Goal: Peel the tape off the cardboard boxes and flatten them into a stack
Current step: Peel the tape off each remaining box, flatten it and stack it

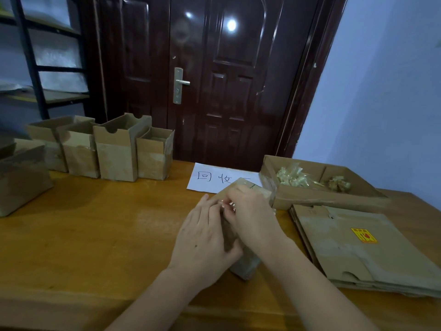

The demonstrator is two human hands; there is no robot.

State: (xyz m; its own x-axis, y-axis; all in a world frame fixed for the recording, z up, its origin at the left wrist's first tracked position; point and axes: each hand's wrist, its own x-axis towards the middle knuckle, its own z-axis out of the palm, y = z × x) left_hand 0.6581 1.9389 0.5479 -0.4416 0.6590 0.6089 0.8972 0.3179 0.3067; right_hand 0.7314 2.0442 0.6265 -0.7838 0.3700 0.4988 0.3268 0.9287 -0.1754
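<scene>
Head view: tape removal under way on one box, several boxes outstanding

Head view shows a wooden table (95,235) with work in three states. Done: a stack of flattened boxes (358,247) lies at the near right, and a shallow cardboard tray (310,197) just beyond it holds crumpled tape scraps (292,179). In hand: a small box (243,263) at centre, lying on the table between both hands. The left hand (202,237) grips its left side, fingers curled over the top. The right hand (250,211) pinches what appears to be a shiny strip of tape (229,204) at the box's top edge; judged mid-peel. Outstanding: a row of upright open boxes (114,149) along the far left, with another box (21,177) at the left edge; tape appears to remain on several.

Writing: a white paper sheet (210,177), far of the hands, carries handwritten characters "回收", the remainder hidden by the box. A yellow sticker (364,235) with red print sits on the top flattened box; text too small to read.
</scene>
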